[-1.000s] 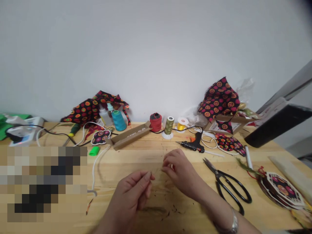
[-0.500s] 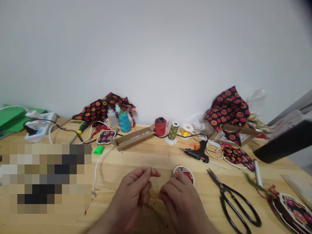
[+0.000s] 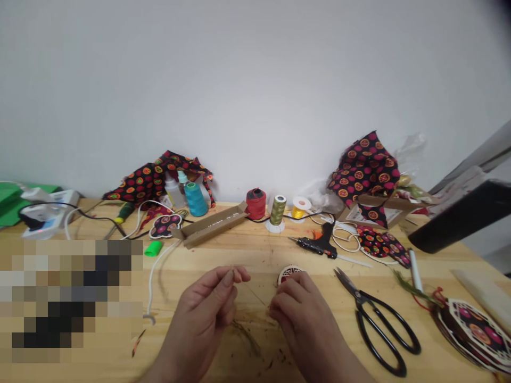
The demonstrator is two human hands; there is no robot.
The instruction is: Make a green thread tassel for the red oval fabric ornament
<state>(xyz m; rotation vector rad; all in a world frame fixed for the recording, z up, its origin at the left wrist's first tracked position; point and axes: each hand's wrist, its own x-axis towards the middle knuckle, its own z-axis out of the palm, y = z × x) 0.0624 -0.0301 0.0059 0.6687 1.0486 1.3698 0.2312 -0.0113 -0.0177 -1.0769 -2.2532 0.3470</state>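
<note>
My left hand (image 3: 207,311) hovers over the wooden table (image 3: 255,255) with thumb and forefinger pinched together on something too thin to make out, perhaps a needle or thread. My right hand (image 3: 299,314) is curled beside it, fingers closed, with a thin thread running between the two hands. A small round red-and-white ornament (image 3: 288,273) lies on the table just beyond my right fingers. Loose thread scraps lie under both hands.
Black scissors (image 3: 375,319) lie right of my right hand, a glue gun (image 3: 317,244) behind them. Red (image 3: 255,203), olive (image 3: 277,210), yellow (image 3: 299,206) and teal (image 3: 195,198) thread spools line the wall. Patterned fabric (image 3: 365,159), a cardboard tray (image 3: 213,226), white cord (image 3: 154,276), patterned ornaments (image 3: 471,327).
My right hand drew back from the table's middle toward me and close beside my left hand, uncovering the round ornament. The left hand kept its pinch and shifted slightly.
</note>
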